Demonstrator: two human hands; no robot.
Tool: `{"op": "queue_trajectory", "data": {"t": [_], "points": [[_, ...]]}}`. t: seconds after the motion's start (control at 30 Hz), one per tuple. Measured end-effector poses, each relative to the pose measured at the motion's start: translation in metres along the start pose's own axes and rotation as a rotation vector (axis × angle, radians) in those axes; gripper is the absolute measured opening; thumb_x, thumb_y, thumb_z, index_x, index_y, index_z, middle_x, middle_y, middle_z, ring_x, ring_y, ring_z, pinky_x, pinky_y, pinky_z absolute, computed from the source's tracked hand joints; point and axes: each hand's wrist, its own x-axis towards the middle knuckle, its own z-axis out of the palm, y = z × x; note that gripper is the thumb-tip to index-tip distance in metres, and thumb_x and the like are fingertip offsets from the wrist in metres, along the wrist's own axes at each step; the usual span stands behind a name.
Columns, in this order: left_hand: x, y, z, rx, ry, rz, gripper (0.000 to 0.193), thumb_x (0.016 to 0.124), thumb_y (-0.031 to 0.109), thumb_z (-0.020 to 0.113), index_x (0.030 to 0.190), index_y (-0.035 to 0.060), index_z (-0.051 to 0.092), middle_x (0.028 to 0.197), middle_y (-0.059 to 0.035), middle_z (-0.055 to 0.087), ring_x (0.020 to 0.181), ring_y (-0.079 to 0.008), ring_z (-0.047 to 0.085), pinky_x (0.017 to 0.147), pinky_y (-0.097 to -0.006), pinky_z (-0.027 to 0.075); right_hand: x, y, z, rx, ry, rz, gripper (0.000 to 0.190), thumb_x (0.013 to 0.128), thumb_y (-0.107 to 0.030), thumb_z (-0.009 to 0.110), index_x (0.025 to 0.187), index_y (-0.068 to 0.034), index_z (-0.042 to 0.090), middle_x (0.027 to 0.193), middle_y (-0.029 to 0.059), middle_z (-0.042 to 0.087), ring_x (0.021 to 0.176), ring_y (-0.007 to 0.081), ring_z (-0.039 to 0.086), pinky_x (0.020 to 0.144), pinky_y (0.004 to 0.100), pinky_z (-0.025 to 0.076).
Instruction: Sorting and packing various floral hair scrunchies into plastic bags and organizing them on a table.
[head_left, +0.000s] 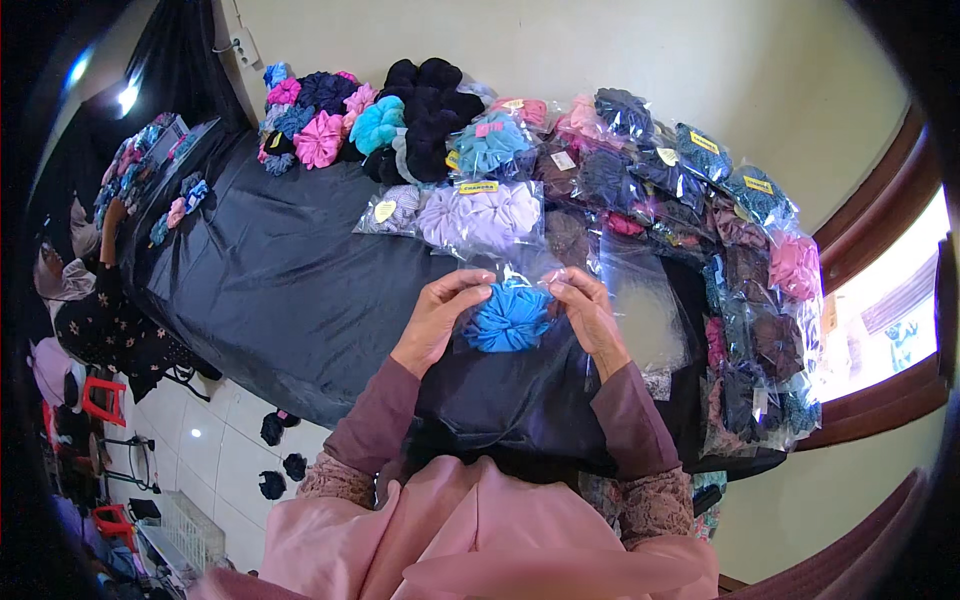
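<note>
A blue fabric scrunchie (510, 319) sits inside a clear plastic bag (517, 271), upright before me over the black-covered table. My left hand (444, 311) pinches the bag's upper left side between thumb and fingers. At the upper right, my right hand (589, 311) grips the same bag. Just beyond lie a bagged lilac scrunchie (484, 217) with a yellow label and a bagged striped scrunchie (394, 210) with a heart-shaped tag. A stack of flat clear bags (645, 307) rests right of my right hand.
Loose scrunchies (322, 139) are heaped along the wall, with bagged ones (607, 176) piled behind and to the right (772, 345). The black table cover (300, 285) stretches left, where another person (105, 300) reaches towards more scrunchies. Several dark scrunchies (273, 484) lie on the tiled floor.
</note>
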Motion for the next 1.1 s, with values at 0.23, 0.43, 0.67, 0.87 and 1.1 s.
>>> {"op": "queue_trajectory", "data": {"t": [0.23, 0.43, 0.67, 0.87, 1.1], "points": [[0.004, 0.006, -0.003, 0.286, -0.037, 0.233, 0.017, 0.088, 0.013, 0.058, 0.098, 0.0006, 0.066, 0.098, -0.0041, 0.063, 0.094, -0.0101, 0.055, 0.087, -0.0258, 0.041, -0.007, -0.02, 0.015, 0.015, 0.036, -0.156, 0.009, 0.079, -0.004, 0.066, 0.087, -0.002, 0.064, 0.097, 0.0035, 0.06, 0.084, 0.0098, 0.054, 0.077, 0.024, 0.043], [0.0, -0.009, -0.006, 0.181, 0.12, 0.197, 0.014, 0.088, 0.01, 0.059, 0.093, -0.0016, 0.065, 0.088, -0.004, 0.065, 0.085, -0.0089, 0.058, 0.082, -0.0235, 0.043, -0.007, -0.012, 0.012, -0.271, 0.022, -0.323, 0.005, 0.08, -0.002, 0.065, 0.079, 0.002, 0.062, 0.09, 0.004, 0.06, 0.084, 0.0087, 0.054, 0.075, 0.0225, 0.042], [0.001, -0.014, 0.004, 0.128, 0.222, 0.227, 0.043, 0.082, -0.004, 0.054, 0.124, -0.0003, 0.043, 0.094, -0.0061, 0.061, 0.084, -0.0113, 0.058, 0.078, -0.0244, 0.046, -0.013, -0.012, 0.031, -0.508, 0.25, -0.655, 0.047, 0.069, 0.003, 0.062, 0.114, -0.003, 0.052, 0.121, 0.0103, 0.048, 0.096, 0.0183, 0.053, 0.078, 0.0286, 0.045], [0.012, -0.02, -0.002, 0.499, 0.179, 0.543, 0.033, 0.074, -0.006, 0.051, 0.104, 0.0031, 0.063, 0.111, -0.0025, 0.056, 0.089, -0.0131, 0.055, 0.081, -0.0245, 0.045, -0.018, -0.033, 0.03, -1.045, 0.114, -0.787, 0.042, 0.065, -0.011, 0.066, 0.106, -0.005, 0.062, 0.13, 0.0159, 0.045, 0.115, 0.0334, 0.044, 0.094, 0.0403, 0.038], [0.033, -0.023, -0.017, 0.507, 0.166, 0.284, 0.018, 0.083, 0.002, 0.051, 0.092, -0.0003, 0.066, 0.095, -0.0039, 0.064, 0.086, -0.0101, 0.057, 0.079, -0.024, 0.044, -0.01, -0.027, 0.019, -1.2, -0.232, -0.601, 0.067, 0.067, -0.044, 0.073, 0.12, -0.007, 0.055, 0.124, 0.0124, 0.053, 0.121, 0.0321, 0.041, 0.102, 0.0443, 0.032]]}}
